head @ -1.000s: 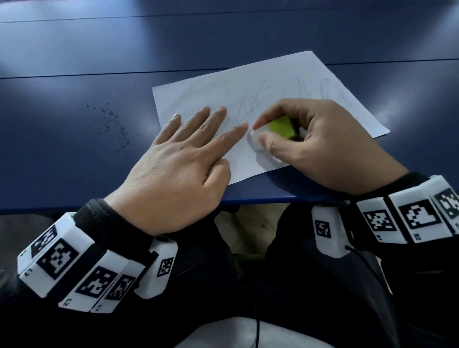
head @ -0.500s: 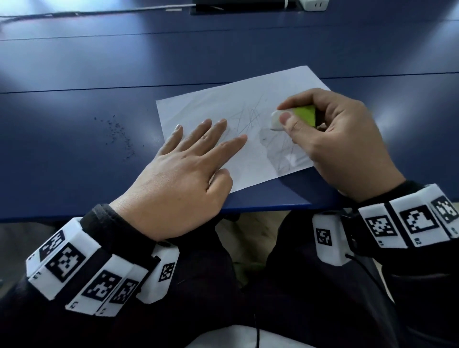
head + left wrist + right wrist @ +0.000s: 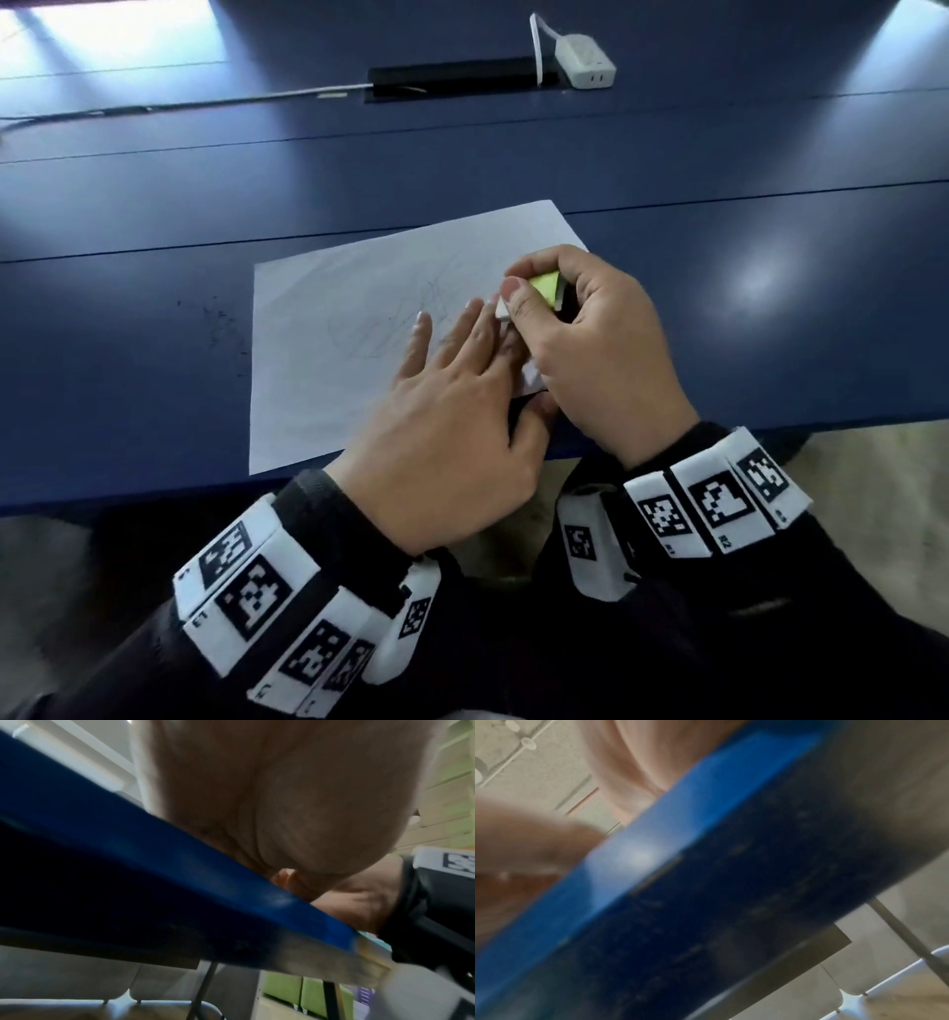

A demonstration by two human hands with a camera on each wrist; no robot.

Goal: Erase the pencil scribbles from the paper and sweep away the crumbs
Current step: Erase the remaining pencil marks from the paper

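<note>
A white sheet of paper (image 3: 328, 360) lies on the blue table (image 3: 128, 318) near its front edge, with faint pencil scribbles (image 3: 395, 329) in its middle. My left hand (image 3: 462, 390) rests flat on the sheet's right part, fingers straight. My right hand (image 3: 516, 280) pinches a white eraser in a green sleeve (image 3: 547, 288) between thumb and fingers, its white end down on the paper beside my left fingertips. Dark crumbs (image 3: 223, 329) are scattered on the table left of the sheet. The left wrist view shows only my palm (image 3: 282, 801) above the table edge (image 3: 180, 872). The right wrist view is blurred.
A white power adapter (image 3: 585, 64) with its cable sits at the far side next to a black cable slot (image 3: 457, 82). Another thin cable (image 3: 205, 100) runs along the far left. The paper's near right corner (image 3: 531, 380) is bent up under my right hand.
The eraser went from the sheet's near middle toward its far right part. My left hand slid right until its fingers lie beside the right hand. The head view rose, showing the far side.
</note>
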